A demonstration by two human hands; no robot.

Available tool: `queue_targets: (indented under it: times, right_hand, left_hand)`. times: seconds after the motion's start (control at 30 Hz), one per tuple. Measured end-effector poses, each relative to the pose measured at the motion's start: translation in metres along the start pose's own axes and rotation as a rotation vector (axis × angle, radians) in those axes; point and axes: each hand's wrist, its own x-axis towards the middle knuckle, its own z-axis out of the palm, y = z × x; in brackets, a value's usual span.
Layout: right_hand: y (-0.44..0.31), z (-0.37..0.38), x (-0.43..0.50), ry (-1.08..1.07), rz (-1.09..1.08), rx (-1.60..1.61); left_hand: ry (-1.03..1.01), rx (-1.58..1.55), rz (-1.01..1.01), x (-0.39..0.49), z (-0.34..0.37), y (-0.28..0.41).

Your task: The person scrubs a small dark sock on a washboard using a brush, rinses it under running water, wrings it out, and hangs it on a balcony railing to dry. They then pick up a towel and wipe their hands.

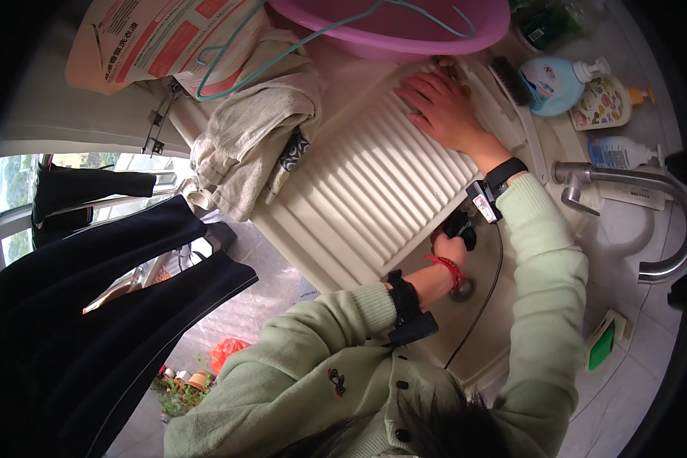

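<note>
My left hand (pixel 449 246), with a red beaded bracelet at its wrist, is down in the basin (pixel 435 349) of a cream laundry sink. Its fingers close on a small black item (pixel 462 229), perhaps wet cloth; the washboard's edge and the shadow hide part of it. My right hand (pixel 443 111) lies palm down at the top of the sink's ribbed washboard (pixel 372 183), fingers slightly spread and holding nothing. Both wrists wear black straps with small devices. A thin black cable (pixel 489 297) runs from the right wrist's device across the basin.
Beige cloth (pixel 257 114) lies over the left side. A pink basin (pixel 401 43) and a teal hanger (pixel 297 43) are behind. On the right are a scrub brush (pixel 521 109), pump bottles (pixel 552 86) and a metal faucet (pixel 635 174). Dark trousers (pixel 137 275) hang left.
</note>
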Motion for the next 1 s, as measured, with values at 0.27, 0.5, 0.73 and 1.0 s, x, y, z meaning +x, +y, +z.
queue_targets:
  times: [0.27, 0.5, 0.73, 1.0]
  right_hand:
    - [0.049, 0.012, 0.003, 0.153, 0.181, -0.245]
    - [0.053, -0.006, -0.009, 0.207, 0.217, -0.339]
    - [0.018, -0.052, -0.067, 0.234, 0.542, 0.059]
    - [-0.021, -0.15, -0.193, 0.149, 0.953, -0.503]
  left_hand:
    - [-0.011, -0.001, 0.009, 0.011, 0.0, -0.014]
    - [0.046, 0.006, 0.114, 0.016, 0.005, -0.021]
    - [-0.054, -0.095, -0.009, -0.005, -0.005, 0.014]
    - [-0.328, -0.173, -0.286, -0.017, -0.013, 0.043]
